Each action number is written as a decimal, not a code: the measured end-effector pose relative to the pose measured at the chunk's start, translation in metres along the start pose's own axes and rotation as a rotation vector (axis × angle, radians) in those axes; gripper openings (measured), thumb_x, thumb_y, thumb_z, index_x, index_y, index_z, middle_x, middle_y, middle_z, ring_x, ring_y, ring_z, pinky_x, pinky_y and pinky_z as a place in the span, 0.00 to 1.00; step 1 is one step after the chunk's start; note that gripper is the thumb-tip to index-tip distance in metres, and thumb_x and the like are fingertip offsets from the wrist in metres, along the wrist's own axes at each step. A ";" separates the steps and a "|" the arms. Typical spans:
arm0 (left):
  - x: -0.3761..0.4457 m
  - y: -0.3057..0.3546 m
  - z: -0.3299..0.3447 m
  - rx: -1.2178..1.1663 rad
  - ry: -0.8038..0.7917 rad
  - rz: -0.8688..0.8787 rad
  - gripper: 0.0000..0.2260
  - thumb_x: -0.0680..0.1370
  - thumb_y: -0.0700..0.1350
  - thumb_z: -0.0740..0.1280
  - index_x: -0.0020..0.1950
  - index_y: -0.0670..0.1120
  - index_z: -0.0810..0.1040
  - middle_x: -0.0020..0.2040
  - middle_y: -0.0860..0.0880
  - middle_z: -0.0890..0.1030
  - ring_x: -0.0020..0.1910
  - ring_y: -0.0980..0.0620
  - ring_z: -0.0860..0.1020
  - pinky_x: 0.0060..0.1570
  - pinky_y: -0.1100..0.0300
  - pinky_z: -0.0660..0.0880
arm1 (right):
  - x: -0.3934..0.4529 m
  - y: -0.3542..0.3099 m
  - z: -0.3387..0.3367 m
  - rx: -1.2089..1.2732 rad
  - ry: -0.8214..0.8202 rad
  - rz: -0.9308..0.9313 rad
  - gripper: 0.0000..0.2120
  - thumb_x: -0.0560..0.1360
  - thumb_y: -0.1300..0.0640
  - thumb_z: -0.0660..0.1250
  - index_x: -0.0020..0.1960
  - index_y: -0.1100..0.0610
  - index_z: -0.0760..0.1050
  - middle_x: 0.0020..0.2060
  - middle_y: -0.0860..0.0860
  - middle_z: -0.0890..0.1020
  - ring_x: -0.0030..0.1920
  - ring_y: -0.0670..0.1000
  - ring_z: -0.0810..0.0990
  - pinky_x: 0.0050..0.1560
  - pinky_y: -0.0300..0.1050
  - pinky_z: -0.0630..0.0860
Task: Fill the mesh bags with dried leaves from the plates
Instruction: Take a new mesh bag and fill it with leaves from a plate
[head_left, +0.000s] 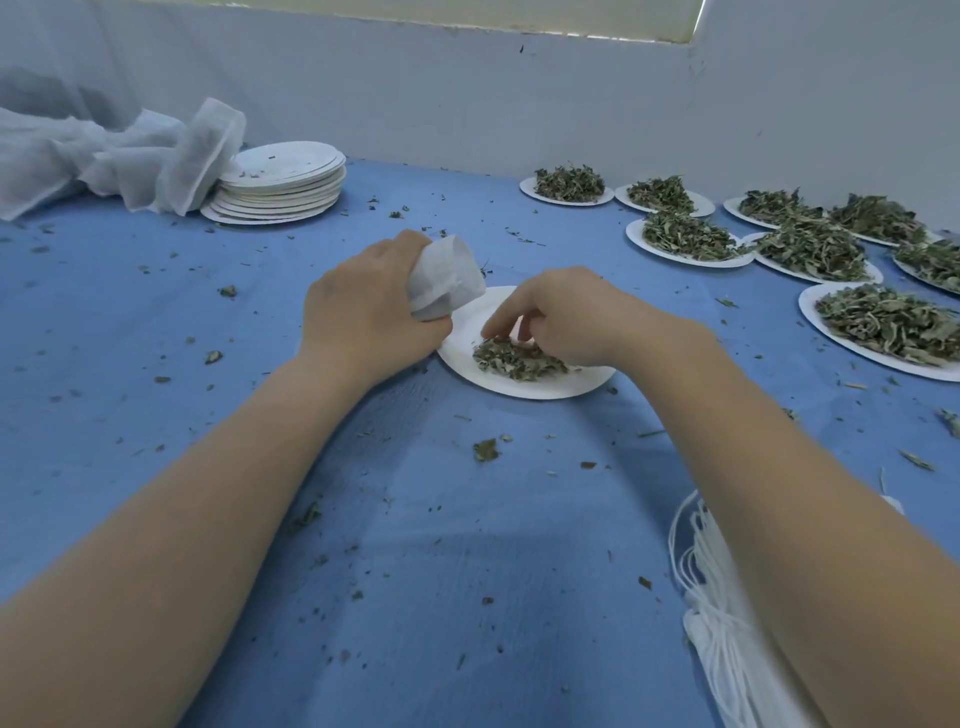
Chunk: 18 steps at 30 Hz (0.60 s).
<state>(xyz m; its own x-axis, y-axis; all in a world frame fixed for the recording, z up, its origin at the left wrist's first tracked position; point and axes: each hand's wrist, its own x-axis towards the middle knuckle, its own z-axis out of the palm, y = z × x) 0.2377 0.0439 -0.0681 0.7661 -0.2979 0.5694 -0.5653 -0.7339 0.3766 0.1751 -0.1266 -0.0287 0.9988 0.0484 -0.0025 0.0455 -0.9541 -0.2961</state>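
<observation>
A small white mesh bag is held in my left hand, just above the left rim of a white paper plate at the table's middle. A low heap of dried green leaves lies on that plate. My right hand rests on the heap with its fingers curled down and pinching at the leaves. Several more plates heaped with dried leaves stand at the right and back right.
A stack of used white plates stands at the back left beside a pile of white mesh fabric. White drawstring bags lie under my right forearm. Leaf crumbs litter the blue cloth. A pale wall closes the back.
</observation>
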 end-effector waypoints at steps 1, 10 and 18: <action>0.000 0.000 0.001 0.002 0.007 0.000 0.16 0.69 0.51 0.69 0.55 0.49 0.73 0.46 0.49 0.77 0.41 0.45 0.72 0.39 0.57 0.65 | 0.000 0.001 -0.001 0.016 0.007 -0.019 0.27 0.74 0.71 0.52 0.53 0.46 0.80 0.37 0.36 0.74 0.38 0.40 0.73 0.29 0.24 0.67; -0.001 0.000 0.001 0.032 -0.005 0.015 0.18 0.68 0.51 0.69 0.56 0.49 0.72 0.47 0.47 0.78 0.43 0.43 0.74 0.39 0.57 0.66 | -0.006 0.004 -0.008 0.033 -0.034 -0.014 0.14 0.76 0.56 0.59 0.50 0.38 0.78 0.47 0.44 0.79 0.49 0.48 0.76 0.42 0.37 0.72; -0.001 -0.001 0.002 0.047 -0.004 0.040 0.18 0.68 0.50 0.69 0.56 0.49 0.72 0.48 0.47 0.78 0.44 0.42 0.75 0.39 0.56 0.66 | -0.004 -0.009 0.004 -0.060 -0.116 0.073 0.08 0.69 0.44 0.65 0.49 0.39 0.74 0.41 0.46 0.76 0.37 0.46 0.78 0.38 0.41 0.71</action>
<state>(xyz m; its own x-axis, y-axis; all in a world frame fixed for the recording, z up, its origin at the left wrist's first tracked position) 0.2385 0.0437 -0.0705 0.7446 -0.3301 0.5802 -0.5806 -0.7492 0.3187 0.1708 -0.1174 -0.0299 0.9910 0.0089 -0.1335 -0.0228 -0.9720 -0.2337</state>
